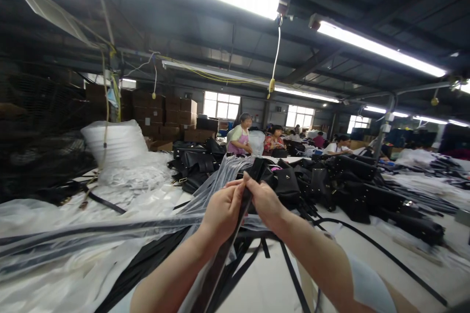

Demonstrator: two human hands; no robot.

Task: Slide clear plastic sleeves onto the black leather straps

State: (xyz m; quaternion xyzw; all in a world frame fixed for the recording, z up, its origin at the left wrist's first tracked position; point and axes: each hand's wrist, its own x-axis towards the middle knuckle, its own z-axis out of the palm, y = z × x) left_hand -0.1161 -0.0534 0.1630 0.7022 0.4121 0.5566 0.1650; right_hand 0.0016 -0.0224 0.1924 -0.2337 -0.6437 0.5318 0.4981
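Near the middle of the view, my left hand [223, 208] and my right hand [265, 199] meet on a long black strap [219, 266]. The strap is partly covered in clear plastic and runs from the bottom edge up between my hands. Both hands have their fingers pinched on it, the thumbs close together. Clear plastic sleeves [161, 225] with dark strips inside stretch to the left of my left hand. Several loose black straps [293, 274] lie on the white table [266, 276] below my hands.
Piles of black bags [288, 183] stand beyond my hands and to the right. White foam sheets [115, 142] and crumpled plastic are heaped at the left. Several people sit or stand farther back, one in a pink apron [238, 143]. Cardboard boxes [178, 117] are stacked behind.
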